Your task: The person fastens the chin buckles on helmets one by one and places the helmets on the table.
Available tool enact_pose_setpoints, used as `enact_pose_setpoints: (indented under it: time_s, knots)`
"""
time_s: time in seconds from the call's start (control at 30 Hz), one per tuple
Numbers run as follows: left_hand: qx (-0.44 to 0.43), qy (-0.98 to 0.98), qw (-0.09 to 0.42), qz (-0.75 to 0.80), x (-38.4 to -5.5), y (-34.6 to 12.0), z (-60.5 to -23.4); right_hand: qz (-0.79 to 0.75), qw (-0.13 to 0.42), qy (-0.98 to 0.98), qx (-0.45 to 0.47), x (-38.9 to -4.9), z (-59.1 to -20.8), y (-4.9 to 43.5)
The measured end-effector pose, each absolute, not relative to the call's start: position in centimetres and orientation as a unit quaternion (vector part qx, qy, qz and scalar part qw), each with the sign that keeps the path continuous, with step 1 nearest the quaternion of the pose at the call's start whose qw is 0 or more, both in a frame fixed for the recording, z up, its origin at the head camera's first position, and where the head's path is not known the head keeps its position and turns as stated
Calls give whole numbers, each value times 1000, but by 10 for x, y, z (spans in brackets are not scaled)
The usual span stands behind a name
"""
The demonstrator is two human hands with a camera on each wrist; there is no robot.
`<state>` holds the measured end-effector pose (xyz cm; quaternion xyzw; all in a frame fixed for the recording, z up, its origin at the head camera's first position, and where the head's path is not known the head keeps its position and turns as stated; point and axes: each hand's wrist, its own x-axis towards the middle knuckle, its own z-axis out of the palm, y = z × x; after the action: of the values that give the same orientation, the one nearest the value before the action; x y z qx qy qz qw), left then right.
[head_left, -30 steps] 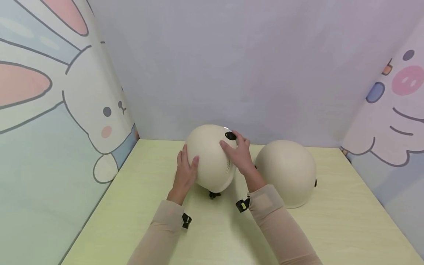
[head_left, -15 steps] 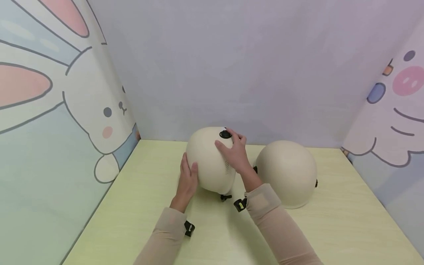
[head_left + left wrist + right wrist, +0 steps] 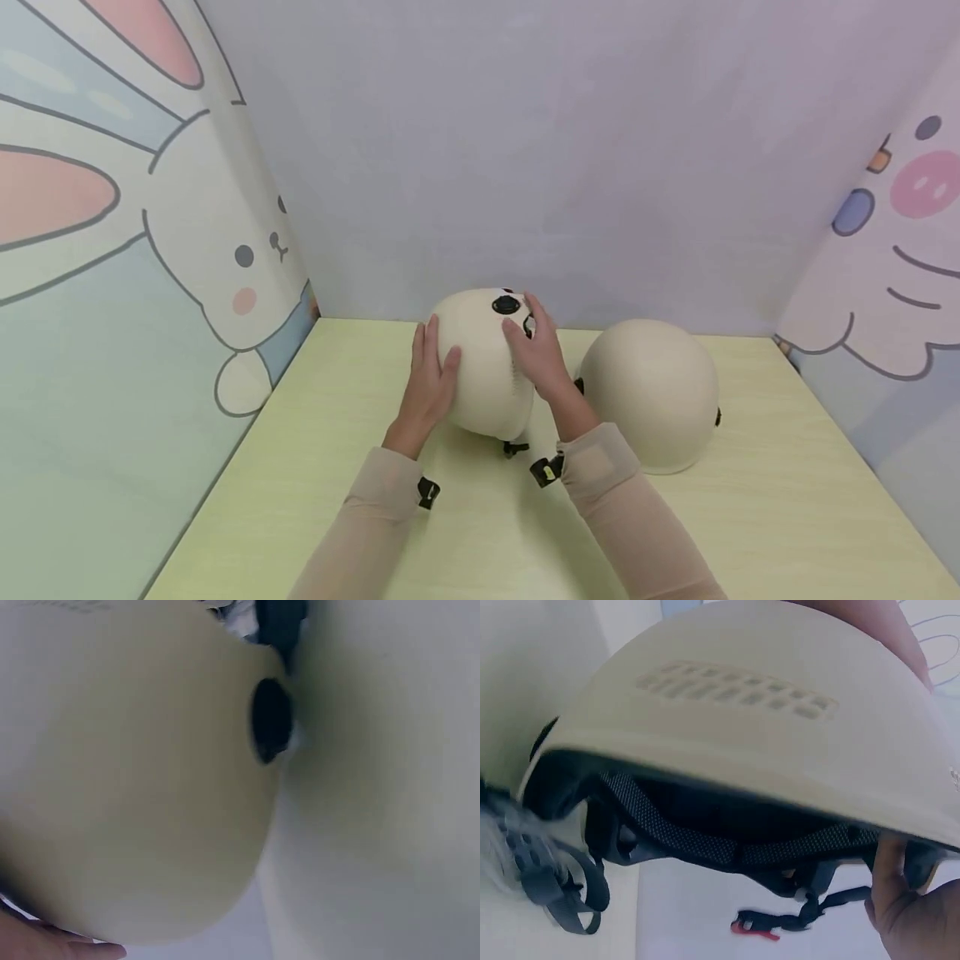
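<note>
Pale table (image 3: 810,508): held helmet (image 3: 483,375) at its far side, left of second helmet (image 3: 651,396), tipped, opening facing the person's right, long axis roughly far to near. Left hand (image 3: 429,382) spread wide, curved round the crown (image 3: 467,333). Right hand (image 3: 542,357) part-open, gripping the rim (image 3: 727,783). Black disc (image 3: 506,305) at far end.

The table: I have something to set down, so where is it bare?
Bare table shows on the left, between the rabbit wall and left sleeve, and on the right, between the resting helmet and pig wall. The middle is crowded: left hand and right hand grip the held helmet beside the resting one.
</note>
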<state>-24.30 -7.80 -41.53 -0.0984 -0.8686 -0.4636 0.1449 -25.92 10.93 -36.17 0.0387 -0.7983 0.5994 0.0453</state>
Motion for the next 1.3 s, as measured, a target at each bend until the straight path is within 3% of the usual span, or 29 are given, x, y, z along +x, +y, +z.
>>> enact_pose_setpoints:
  time_s: [0.43, 0.83, 1.3]
  knots:
    - [-79, -876, 139, -455, -247, -70, -416, 580, 79, -805, 98, -259, -368, 92]
    - [-113, -897, 125, -408, -248, -79, -400, 669, 11, -738, 83, -249, -374, 117]
    - [-152, -910, 92, -374, -240, -89, -369, 643, -9, -763, 62, -241, -400, 155]
